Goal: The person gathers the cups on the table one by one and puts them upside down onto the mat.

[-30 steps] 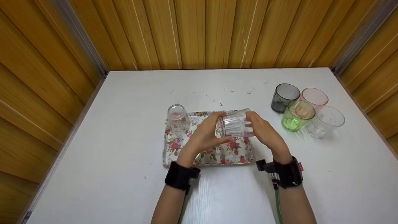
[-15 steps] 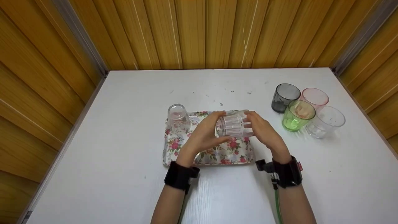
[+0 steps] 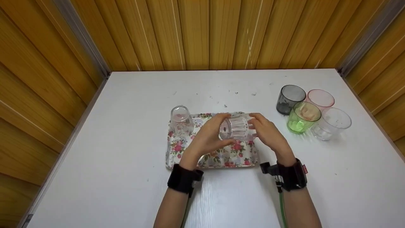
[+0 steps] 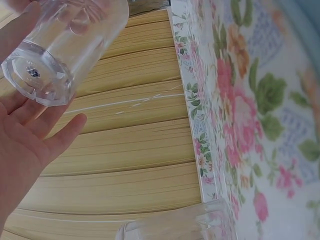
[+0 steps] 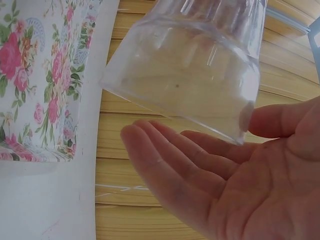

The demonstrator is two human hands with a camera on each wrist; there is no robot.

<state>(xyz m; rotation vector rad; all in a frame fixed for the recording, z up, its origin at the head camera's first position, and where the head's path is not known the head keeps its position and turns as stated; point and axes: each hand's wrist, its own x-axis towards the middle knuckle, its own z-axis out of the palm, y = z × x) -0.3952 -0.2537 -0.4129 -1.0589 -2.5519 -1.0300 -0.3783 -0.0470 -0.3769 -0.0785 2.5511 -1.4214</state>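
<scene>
A clear ribbed drinking glass (image 3: 238, 128) is held on its side above the floral tray (image 3: 177, 155). Its base faces left and shows a small dark mark in the left wrist view. My left hand (image 3: 205, 136) grips it around the base end, with thumb and fingers on opposite sides. At the mouth end, my right hand (image 3: 269, 133) touches the glass with fingers fairly straight; its thumb (image 5: 275, 120) meets the rim in the right wrist view. A second clear glass (image 3: 181, 122) stands upside down on the tray's back left corner.
To the right of the tray stand a grey glass (image 3: 284, 103), a pink glass (image 3: 321, 98), a green glass (image 3: 299, 123) and a clear one (image 3: 327, 128), close together. Wood-patterned walls (image 3: 196, 34) enclose the white table (image 3: 110, 152) at the back and sides.
The held glass has turned between my hands, so its base now faces more toward the head camera. Both hands stay in nearly the same place; the other glasses and the tray have not moved.
</scene>
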